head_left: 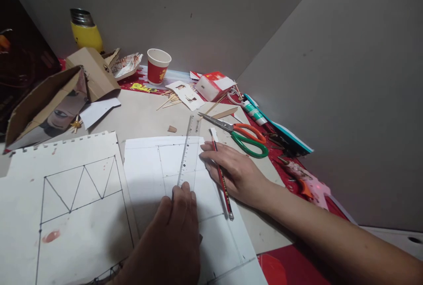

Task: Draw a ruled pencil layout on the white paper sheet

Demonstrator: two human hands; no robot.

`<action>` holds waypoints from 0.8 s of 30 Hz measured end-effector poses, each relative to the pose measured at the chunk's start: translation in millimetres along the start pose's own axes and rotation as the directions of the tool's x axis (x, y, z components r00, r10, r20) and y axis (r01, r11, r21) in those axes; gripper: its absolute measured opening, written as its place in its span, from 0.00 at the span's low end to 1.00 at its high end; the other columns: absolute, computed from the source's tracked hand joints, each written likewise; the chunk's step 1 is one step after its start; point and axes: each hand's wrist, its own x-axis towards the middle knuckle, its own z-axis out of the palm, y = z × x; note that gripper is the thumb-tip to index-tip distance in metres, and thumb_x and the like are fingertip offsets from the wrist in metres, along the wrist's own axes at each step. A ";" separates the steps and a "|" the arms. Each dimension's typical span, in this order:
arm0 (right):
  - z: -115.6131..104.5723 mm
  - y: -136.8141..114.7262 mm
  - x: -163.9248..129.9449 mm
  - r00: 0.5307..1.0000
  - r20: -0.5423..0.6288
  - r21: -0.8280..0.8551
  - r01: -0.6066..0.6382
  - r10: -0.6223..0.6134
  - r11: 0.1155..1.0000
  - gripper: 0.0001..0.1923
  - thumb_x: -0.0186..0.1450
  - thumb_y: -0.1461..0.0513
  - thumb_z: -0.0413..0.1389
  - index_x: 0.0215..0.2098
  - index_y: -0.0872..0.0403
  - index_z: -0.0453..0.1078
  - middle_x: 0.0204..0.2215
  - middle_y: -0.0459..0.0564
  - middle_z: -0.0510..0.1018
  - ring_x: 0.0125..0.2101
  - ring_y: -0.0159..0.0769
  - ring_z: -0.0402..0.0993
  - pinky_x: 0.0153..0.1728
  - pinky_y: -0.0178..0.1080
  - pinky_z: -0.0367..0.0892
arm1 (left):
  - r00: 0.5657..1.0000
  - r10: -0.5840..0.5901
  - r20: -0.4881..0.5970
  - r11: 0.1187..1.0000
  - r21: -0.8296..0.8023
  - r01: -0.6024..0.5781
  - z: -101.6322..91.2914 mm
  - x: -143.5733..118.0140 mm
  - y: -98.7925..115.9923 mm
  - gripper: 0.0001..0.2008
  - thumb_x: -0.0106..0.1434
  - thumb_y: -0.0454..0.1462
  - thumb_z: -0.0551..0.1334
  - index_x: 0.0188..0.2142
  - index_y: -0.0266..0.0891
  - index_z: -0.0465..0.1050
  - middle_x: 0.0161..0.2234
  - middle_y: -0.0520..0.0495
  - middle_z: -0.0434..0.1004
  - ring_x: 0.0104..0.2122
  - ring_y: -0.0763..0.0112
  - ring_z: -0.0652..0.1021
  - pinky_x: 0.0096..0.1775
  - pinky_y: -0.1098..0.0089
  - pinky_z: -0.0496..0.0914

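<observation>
My left hand (180,223) presses down on the near end of a clear plastic ruler (187,148), its fingers bent and close together. The ruler lies lengthwise over a white sheet (142,157) with faint pencil lines, and its far end reaches past the sheet's top edge. At the sheet's right edge, my right hand (233,170) holds a red and black pencil (224,183) between its fingers, the sharpened tip pointing away from me. To the left lies a notebook page (82,241) with a dark zigzag truss drawing.
Scissors (249,137) with orange and green handles lie beyond my right hand. Farther back are a paper cup (158,67), wooden sticks (170,100), a red-white box (213,86) and a glue tube (254,113). Cut cardboard (94,73) and a yellow bottle (86,34) stand back left.
</observation>
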 end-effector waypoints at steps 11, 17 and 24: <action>3.5 -2.9 -2.6 1.000 0.003 -0.035 -0.016 0.016 0.999 0.11 0.71 0.68 0.52 0.50 0.54 0.69 0.48 0.64 0.82 0.54 0.50 0.78 0.53 0.54 0.76 | 1.000 -0.022 0.017 0.999 0.050 0.021 -5.5 2.8 0.8 0.20 0.72 0.42 0.58 0.52 0.30 0.80 0.53 0.34 0.81 0.51 0.50 0.74 0.50 0.56 0.61; 7.4 -3.7 -4.2 0.999 -0.050 -0.044 -0.014 0.011 0.999 0.11 0.70 0.68 0.52 0.50 0.55 0.69 0.47 0.63 0.82 0.54 0.50 0.78 0.53 0.53 0.76 | 0.997 -0.061 0.038 0.997 0.040 0.059 -3.6 3.3 -2.6 0.23 0.73 0.45 0.56 0.53 0.29 0.79 0.54 0.34 0.80 0.52 0.51 0.73 0.51 0.57 0.61; 9.3 -3.7 -6.1 0.998 -0.062 -0.028 -0.029 0.027 0.999 0.12 0.70 0.68 0.52 0.51 0.52 0.68 0.47 0.60 0.83 0.54 0.48 0.78 0.53 0.53 0.77 | 0.998 -0.063 0.023 0.998 0.026 0.063 1.9 1.6 -2.8 0.23 0.72 0.47 0.58 0.54 0.30 0.78 0.54 0.34 0.80 0.53 0.52 0.72 0.51 0.58 0.61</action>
